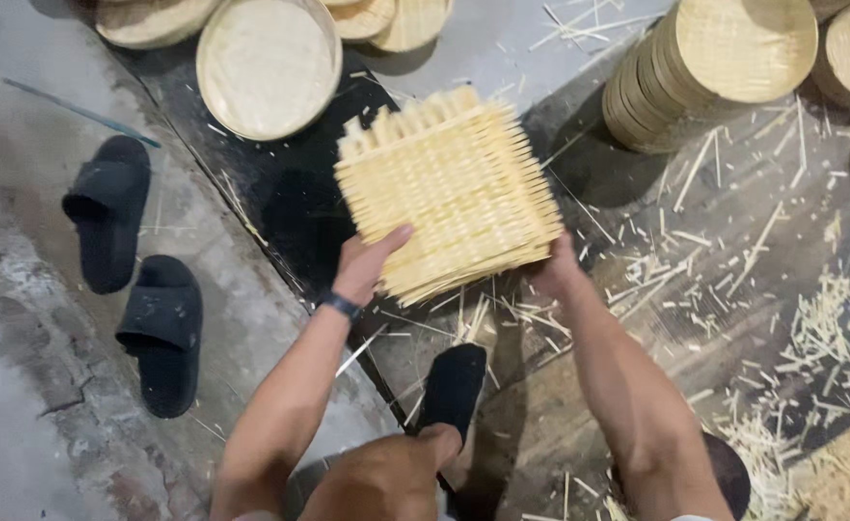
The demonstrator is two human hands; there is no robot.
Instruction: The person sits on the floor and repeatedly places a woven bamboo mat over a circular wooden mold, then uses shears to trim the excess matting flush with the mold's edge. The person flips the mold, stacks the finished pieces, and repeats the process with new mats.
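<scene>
A thick stack of square woven bamboo mats (447, 188) is lifted off the floor, tilted slightly, with loose strip ends sticking out on every side. My left hand (365, 263) grips its near left corner, thumb lying on top of the weave. My right hand (552, 270) holds the near right corner from underneath, mostly hidden by the stack. A dark band sits on my left wrist. My knee and a black-shod foot (452, 386) are below the stack.
A round bamboo tray (269, 63) lies at the top. A stack of round woven lids (709, 72) leans at the upper right. Two black slippers (135, 270) rest on the concrete at left. Bamboo slivers (782, 328) litter the floor at right.
</scene>
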